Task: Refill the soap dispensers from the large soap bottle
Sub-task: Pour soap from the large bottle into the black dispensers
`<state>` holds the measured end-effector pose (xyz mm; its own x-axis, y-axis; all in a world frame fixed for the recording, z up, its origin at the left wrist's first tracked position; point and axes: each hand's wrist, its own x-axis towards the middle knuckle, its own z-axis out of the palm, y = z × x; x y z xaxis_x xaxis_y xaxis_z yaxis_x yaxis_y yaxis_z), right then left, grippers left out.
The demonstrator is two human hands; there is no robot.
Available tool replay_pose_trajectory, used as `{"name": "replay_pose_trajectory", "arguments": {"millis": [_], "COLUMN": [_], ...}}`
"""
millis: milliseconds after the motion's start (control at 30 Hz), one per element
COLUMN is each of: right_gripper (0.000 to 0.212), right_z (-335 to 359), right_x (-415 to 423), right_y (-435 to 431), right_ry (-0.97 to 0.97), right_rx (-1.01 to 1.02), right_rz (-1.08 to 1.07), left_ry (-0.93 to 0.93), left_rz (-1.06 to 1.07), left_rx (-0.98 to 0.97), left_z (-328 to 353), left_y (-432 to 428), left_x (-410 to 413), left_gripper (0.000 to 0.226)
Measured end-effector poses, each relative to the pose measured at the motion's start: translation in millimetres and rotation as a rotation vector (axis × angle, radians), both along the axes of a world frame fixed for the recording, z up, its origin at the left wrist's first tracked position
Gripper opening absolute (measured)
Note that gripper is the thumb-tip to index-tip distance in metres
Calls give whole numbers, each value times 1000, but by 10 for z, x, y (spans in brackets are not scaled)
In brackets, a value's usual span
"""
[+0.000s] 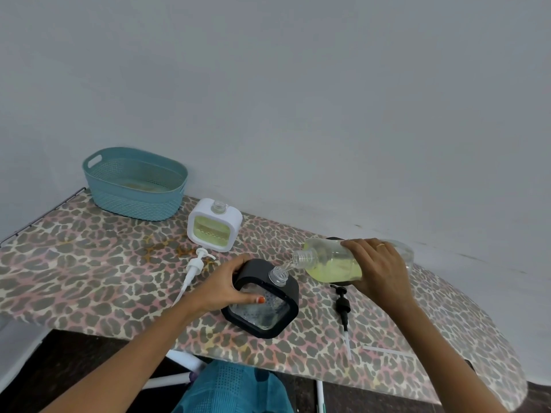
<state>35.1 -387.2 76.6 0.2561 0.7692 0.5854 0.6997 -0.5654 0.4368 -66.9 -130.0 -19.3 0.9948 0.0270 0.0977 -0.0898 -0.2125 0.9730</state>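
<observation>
Pouring: right hand (377, 265) grips the bottle (334, 263) lying sideways, mouth just left over the dispenser (262, 299) neck; left hand (226, 284) holds it.

— What stands behind your leopard-print board (89, 263)?
— A plain pale grey wall (268, 84), evenly lit, meets its far edge.
— And beneath it?
— You look down on dark floor (59, 368) and white legs (185, 362).
</observation>
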Motion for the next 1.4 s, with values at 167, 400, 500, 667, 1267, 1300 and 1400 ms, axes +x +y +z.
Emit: {"name": "replay_pose_trajectory", "arguments": {"millis": [167, 400, 500, 667, 1267, 1300, 1400], "right_gripper": [82, 81, 81, 83, 81, 80, 79], "right_z": [19, 1, 5, 7, 22, 20, 17], "right_x": [-9, 6, 11, 12, 0, 0, 1], "right_y": [1, -22, -28, -38, -43, -45, -49], "right_ry": [-8, -13, -12, -6, -23, -24, -24], "right_rx": [4, -7, -4, -6, -8, -7, -1], "right_rz": [3, -12, -14, -18, -6, -5, 2], "left_ry": [8, 5, -2, -11, -24, -26, -25], "left_rz": [-10, -6, -18, -24, -7, -8, -9], "left_rx": [-38, -7, -4, -36, -48, -48, -55], "left_z": [2, -42, -14, 23, -27, -25, -16], "left_y": [19, 5, -11, -28, -38, -39, -43], "left_x": [-21, 20, 7, -15, -3, -5, -11], "left_gripper": [62, 48, 49, 69, 76, 76, 75]}}
